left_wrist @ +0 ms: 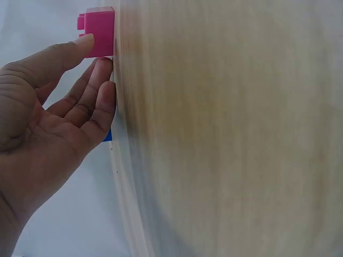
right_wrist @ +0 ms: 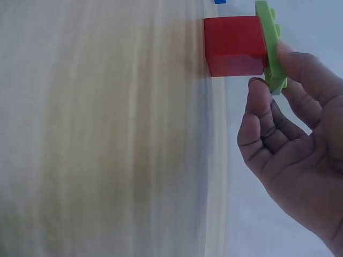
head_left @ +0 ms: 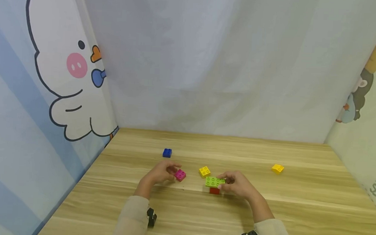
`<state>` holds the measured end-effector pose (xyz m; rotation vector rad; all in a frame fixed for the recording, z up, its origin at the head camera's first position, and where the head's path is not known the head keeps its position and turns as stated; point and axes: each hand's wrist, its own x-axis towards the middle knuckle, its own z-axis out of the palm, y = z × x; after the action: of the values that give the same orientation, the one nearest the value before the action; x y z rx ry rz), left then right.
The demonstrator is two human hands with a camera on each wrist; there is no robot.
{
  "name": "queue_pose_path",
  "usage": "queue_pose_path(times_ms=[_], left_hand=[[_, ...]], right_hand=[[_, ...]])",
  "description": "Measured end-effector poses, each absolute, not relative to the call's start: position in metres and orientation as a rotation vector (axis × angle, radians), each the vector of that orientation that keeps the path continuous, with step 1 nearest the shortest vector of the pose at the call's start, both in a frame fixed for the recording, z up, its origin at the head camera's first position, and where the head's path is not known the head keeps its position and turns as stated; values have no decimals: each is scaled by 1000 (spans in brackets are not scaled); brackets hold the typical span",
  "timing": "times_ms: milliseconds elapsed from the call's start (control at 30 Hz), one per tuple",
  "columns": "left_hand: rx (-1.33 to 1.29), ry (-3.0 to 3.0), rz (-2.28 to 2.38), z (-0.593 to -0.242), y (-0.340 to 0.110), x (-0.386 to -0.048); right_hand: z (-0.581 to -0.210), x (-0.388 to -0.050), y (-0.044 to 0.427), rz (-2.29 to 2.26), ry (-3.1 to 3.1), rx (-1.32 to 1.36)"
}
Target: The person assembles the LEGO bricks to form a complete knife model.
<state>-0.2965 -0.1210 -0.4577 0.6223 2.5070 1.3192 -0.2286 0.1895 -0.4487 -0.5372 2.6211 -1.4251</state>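
One blue block (head_left: 167, 153) beyond the half-open left hand (head_left: 161, 173); just right of its thumb, on the table (head_left: 193, 216), pink block (head_left: 180, 175), gripped or merely touched, cannot tell; farther right, green block (head_left: 214, 182) atop red block (head_left: 214, 191), pinched at its right end by right hand (head_left: 237, 184).

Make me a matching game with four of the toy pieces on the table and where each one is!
Pieces:
1. Four-stud blue brick
2. Lime-green studded plate
3. Red block
4. Four-stud pink brick

Places:
A. Held by the right hand
B. Right by the fingers of the left hand
C. Farther from the person than the left hand, apart from both hands
D. Directly under another toy piece

Right pairs: 1-C, 2-A, 3-D, 4-B
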Motion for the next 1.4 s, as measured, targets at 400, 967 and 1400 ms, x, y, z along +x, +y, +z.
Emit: queue_pose_path(times_ms=[400,967,1400], left_hand=[[664,2544,1151,-451,-115,-295],[661,2606,1074,-451,-106,-295],[700,2575,1046,-454,-103,-301]], right_hand=[[-448,-228,189,-1439,2607,-533],[-445,-226,188,-1406,2624,-498],[-448,-228,190,-1419,2610,-515]])
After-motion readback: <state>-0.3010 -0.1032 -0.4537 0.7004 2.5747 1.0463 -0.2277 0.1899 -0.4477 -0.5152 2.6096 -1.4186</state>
